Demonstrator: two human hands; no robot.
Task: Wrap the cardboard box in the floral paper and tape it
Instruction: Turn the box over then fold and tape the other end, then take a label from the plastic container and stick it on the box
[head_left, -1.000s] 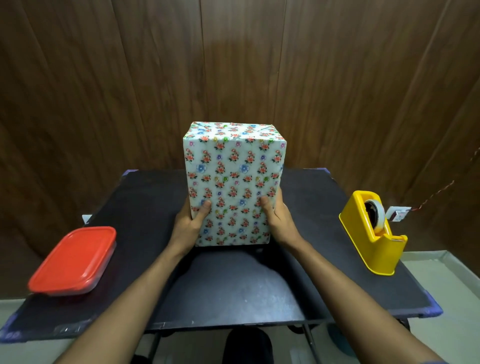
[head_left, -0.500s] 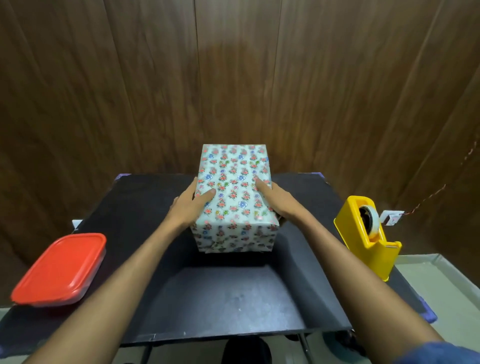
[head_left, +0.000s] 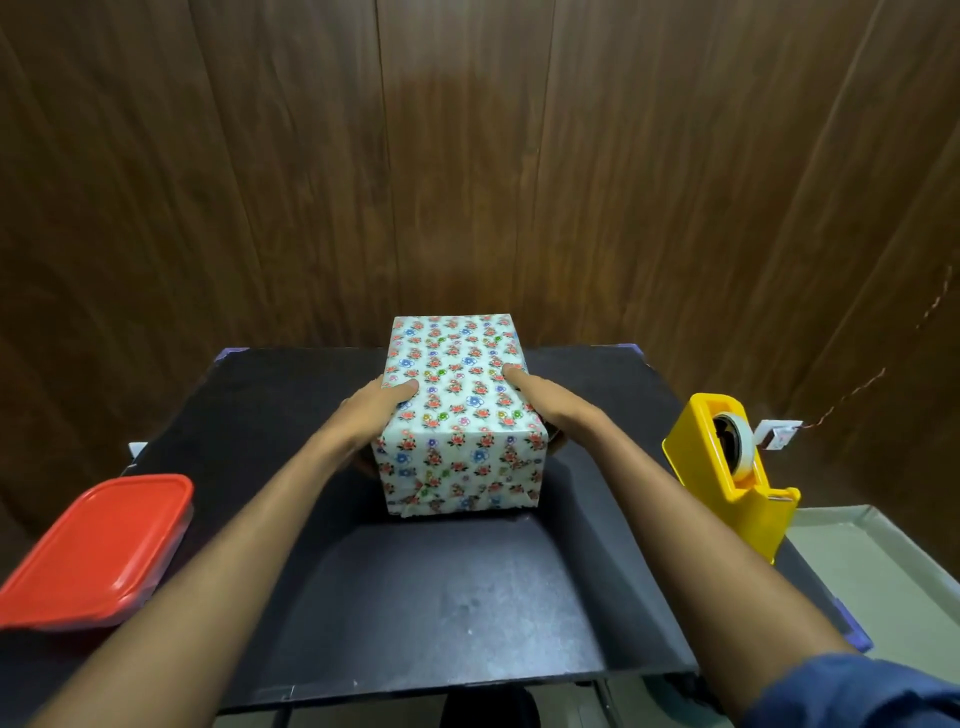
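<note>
**Wrapped box held flat for a last check**

Both hands clasp the floral-papered cardboard box (head_left: 457, 410) by its sides: left hand (head_left: 371, 410) and right hand (head_left: 545, 402), thumbs lying on top. The box lies flat mid-way across the black worktop (head_left: 447, 597), left of the yellow plastic tape dispenser (head_left: 737, 467), right of the red-lidded plastic container (head_left: 98, 545). Wrapping looks finished; any loose near-end fold would next need tape from that dispenser.
</note>
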